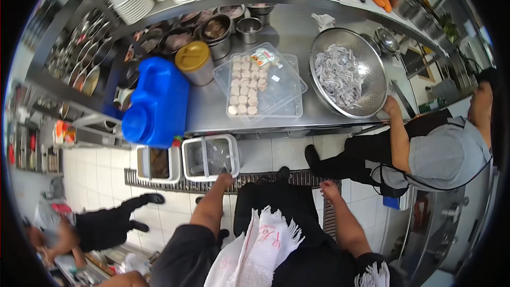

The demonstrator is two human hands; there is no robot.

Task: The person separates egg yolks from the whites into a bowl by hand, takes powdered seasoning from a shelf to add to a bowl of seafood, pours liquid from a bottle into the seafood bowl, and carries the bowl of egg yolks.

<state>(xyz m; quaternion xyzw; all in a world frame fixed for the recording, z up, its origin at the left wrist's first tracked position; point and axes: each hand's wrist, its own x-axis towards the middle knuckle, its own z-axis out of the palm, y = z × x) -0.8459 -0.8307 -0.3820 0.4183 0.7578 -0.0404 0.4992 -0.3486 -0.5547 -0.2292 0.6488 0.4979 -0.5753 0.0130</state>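
Note:
My left hand (pixel 226 179) is at the front right corner of a white rectangular bin (pixel 233 151) lined with clear plastic. Its fingers are closed, with a small dark shape at their tips that I cannot make out. My right hand (pixel 330 190) hangs below the counter's edge, away from every object, its fingers loosely curled and nothing visible in them. On the steel counter (pixel 207 119) ahead, a clear plastic tray (pixel 289 107) holds rows of pale round pieces (pixel 244 86), with a clear lid lying askew over it. A large steel colander (pixel 374 69) of grey-white strips (pixel 340 77) stands to the right.
A blue jerrycan (pixel 162 98) and a gold-lidded container (pixel 195 64) stand on the left of the counter. A second white bin (pixel 175 162) is on the floor. A co-worker (pixel 441 151) stands at right, one hand near the colander; another person (pixel 101 228) is at lower left.

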